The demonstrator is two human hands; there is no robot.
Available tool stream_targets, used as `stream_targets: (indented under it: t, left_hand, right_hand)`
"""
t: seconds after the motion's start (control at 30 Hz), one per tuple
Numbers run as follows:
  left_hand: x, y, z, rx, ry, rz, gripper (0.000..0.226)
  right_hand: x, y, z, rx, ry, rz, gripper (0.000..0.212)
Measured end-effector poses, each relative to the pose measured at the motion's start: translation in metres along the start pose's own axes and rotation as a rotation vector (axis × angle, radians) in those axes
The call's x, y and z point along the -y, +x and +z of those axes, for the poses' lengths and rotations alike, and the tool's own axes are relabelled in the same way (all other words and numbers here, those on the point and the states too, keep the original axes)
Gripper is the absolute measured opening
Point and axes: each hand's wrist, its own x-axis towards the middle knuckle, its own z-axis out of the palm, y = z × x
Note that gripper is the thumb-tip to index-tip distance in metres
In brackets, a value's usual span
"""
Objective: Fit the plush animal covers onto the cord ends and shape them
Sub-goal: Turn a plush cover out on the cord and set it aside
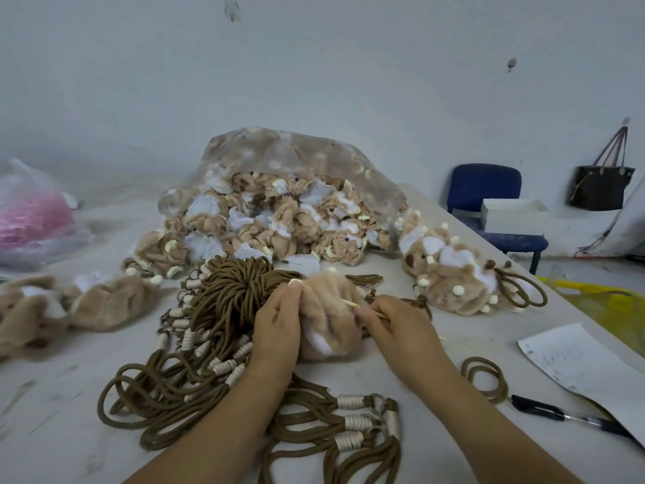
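1. Holding the plush cover [328, 316] at frame centre, lengthwise top to bottom, white end lowest.
2. Gripping its left side in the curled left hand [277, 326].
3. Pinching a stick [363, 308] in the right hand [394, 326], tip aiming upper left.

one wide-angle view, from a camera worn on the person's head. it looks forward and down across the table [52, 396] toward the white wall [314, 64] behind. both forearms come in from the bottom edge. the left hand [277, 330] and right hand [401, 326] meet at a plush cover [328, 319] just below mid-frame, near enough that the thin stick [350, 304] pinched in the right hand shows plainly. the clear bag [279, 158] lies farther off, at centre. the lens reaches wide: a pink bag [31, 218] at the left edge, a blue chair [485, 186] and hanging handbag [600, 186] at far right.
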Motion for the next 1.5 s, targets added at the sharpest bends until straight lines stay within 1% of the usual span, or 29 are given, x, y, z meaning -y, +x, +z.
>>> stream_targets:
  t: [0.07, 0.17, 0.33, 0.4, 0.5, 0.53, 0.6, 0.67, 0.7, 0.8, 0.93, 1.07, 1.13, 1.23, 1.37, 1.5]
  left_hand:
    - [0.001, -0.001, 0.0, 0.026, -0.016, -0.039, 0.041]
    - [0.003, 0.001, -0.001, 0.04, 0.011, -0.095, 0.034]
    - [0.006, 0.003, -0.001, 0.082, 0.027, -0.075, 0.04]
    - [0.006, 0.003, 0.0, 0.066, 0.048, -0.065, 0.044]
    - [0.006, 0.004, 0.0, 0.035, 0.121, -0.03, 0.049]
    - [0.006, 0.004, 0.0, 0.027, 0.129, -0.034, 0.047]
    - [0.007, 0.004, 0.0, 0.016, 0.071, -0.063, 0.045]
    - [0.009, 0.004, 0.0, 0.047, 0.032, -0.07, 0.04]
    - [0.009, 0.004, 0.0, 0.069, 0.064, -0.046, 0.036]
    - [0.008, 0.005, 0.002, 0.088, 0.125, -0.03, 0.028]
    - [0.009, 0.003, 0.003, 0.073, 0.147, -0.027, 0.033]
    - [0.007, 0.003, 0.001, 0.049, 0.097, -0.077, 0.031]
    - [0.005, 0.003, 0.001, 0.045, 0.096, -0.062, 0.032]
    - [0.001, 0.006, 0.0, 0.008, 0.132, -0.012, 0.035]
    - [-0.001, 0.009, -0.001, -0.023, 0.079, -0.045, 0.033]
    - [-0.004, 0.01, -0.001, -0.028, 0.101, 0.006, 0.036]
  right_hand:
    - [-0.004, -0.007, 0.005, -0.022, 0.021, 0.005, 0.033]
    - [-0.01, -0.011, 0.011, -0.059, -0.016, 0.006, 0.034]
    - [-0.012, -0.012, 0.011, -0.134, -0.141, 0.001, 0.04]
    - [-0.011, -0.014, 0.012, -0.167, -0.164, -0.001, 0.043]
    - [-0.012, -0.015, 0.013, -0.224, -0.19, -0.013, 0.038]
    - [-0.012, -0.015, 0.012, -0.236, -0.195, -0.012, 0.038]
    - [-0.012, -0.015, 0.013, -0.244, -0.216, -0.011, 0.04]
    - [-0.012, -0.015, 0.014, -0.257, -0.244, -0.028, 0.04]
    - [-0.011, -0.015, 0.015, -0.263, -0.25, -0.033, 0.038]
    - [-0.011, -0.017, 0.014, -0.263, -0.268, -0.032, 0.04]
    - [-0.009, -0.021, 0.01, -0.256, -0.255, -0.018, 0.044]
    - [-0.003, -0.017, 0.007, -0.224, -0.251, -0.006, 0.037]
    - [-0.004, -0.014, 0.006, -0.218, -0.214, 0.005, 0.037]
    - [-0.007, -0.011, 0.009, -0.207, -0.155, 0.03, 0.042]
    - [-0.006, 0.003, 0.013, -0.167, -0.132, -0.01, 0.042]
    - [-0.008, 0.012, 0.013, -0.163, -0.131, -0.048, 0.04]
